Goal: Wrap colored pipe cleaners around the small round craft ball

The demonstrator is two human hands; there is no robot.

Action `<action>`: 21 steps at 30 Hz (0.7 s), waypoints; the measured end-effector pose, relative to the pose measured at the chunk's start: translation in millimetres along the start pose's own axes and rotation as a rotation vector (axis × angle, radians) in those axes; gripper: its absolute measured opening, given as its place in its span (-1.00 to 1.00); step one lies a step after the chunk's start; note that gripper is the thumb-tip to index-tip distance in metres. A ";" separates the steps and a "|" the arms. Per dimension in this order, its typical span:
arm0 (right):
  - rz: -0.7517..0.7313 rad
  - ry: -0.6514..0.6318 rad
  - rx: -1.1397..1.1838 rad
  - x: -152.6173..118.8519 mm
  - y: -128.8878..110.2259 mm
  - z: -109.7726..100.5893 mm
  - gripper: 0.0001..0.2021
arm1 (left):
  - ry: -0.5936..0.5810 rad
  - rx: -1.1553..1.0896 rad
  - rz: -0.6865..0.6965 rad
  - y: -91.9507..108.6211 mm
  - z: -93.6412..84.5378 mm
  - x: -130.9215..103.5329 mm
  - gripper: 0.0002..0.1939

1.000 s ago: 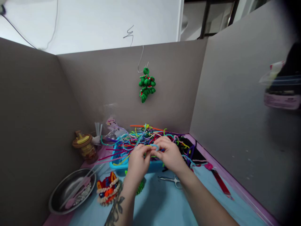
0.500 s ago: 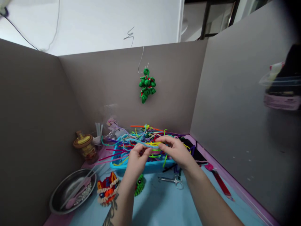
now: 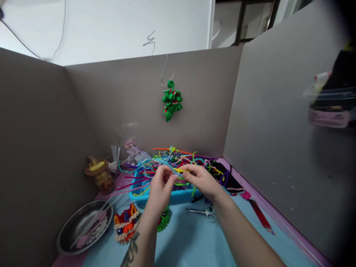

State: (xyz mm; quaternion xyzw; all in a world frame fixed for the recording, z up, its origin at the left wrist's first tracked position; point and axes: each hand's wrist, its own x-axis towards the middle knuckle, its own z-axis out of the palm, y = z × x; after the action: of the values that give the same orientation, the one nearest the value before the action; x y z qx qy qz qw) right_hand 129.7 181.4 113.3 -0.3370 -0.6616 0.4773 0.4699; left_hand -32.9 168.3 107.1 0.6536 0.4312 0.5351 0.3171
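Note:
Both of my hands are raised in front of a blue tray [image 3: 178,197] heaped with pipe cleaners in many colours. My left hand [image 3: 161,185] pinches a light blue pipe cleaner [image 3: 177,173] between thumb and fingers. My right hand [image 3: 202,180] closes on the same pipe cleaner from the other side, its fingertips close to the left ones. A bit of yellow [image 3: 180,170] shows just behind it; whether it is held too, I cannot tell. Below the hands lie small scissors [image 3: 205,212] and a green fuzzy figure [image 3: 164,219], partly hidden by my left forearm.
On the left are a metal bowl [image 3: 65,231] with a pink tool and white bits, a red, orange and cream craft piece [image 3: 126,224], and a lidded cup [image 3: 100,177]. A green ornament [image 3: 171,100] hangs on the back panel. A red strip [image 3: 260,213] lies at right.
My right hand has come slightly left and down, closer to my left hand, with the light blue pipe cleaner between them. The whole view has shifted a little.

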 end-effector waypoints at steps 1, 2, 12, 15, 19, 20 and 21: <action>0.020 -0.033 0.036 -1.0 -0.6 -2.1 -0.71 | -0.010 -0.004 -0.004 -0.1 -1.3 -0.1 -0.88; 0.039 -0.052 0.063 -1.9 -1.2 -3.9 -0.70 | -0.021 -0.005 -0.001 0.5 -2.4 -0.4 -0.88; 0.150 0.029 0.187 -0.6 -4.2 -1.4 -0.76 | -0.057 0.082 0.049 13.1 -4.3 -2.8 -0.94; 0.143 0.027 0.152 -1.2 -5.2 -0.4 -0.78 | -0.072 0.062 0.040 12.5 -3.5 -3.0 -0.93; 0.132 0.030 0.125 -1.7 -4.4 1.7 -0.78 | -0.067 0.059 0.042 10.2 -1.8 -3.6 -0.93; 0.132 0.038 0.127 -1.6 -4.0 2.3 -0.79 | -0.065 0.062 0.045 9.2 -1.5 -3.7 -0.93; 0.134 0.048 0.129 -1.5 -3.6 2.8 -0.80 | -0.066 0.065 0.049 8.4 -1.3 -3.8 -0.93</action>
State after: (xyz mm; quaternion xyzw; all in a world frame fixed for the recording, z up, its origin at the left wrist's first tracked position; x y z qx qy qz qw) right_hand 127.6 178.0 116.0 -0.3609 -0.5942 0.5409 0.4734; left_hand -32.5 161.2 113.1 0.6911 0.4215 0.5067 0.2965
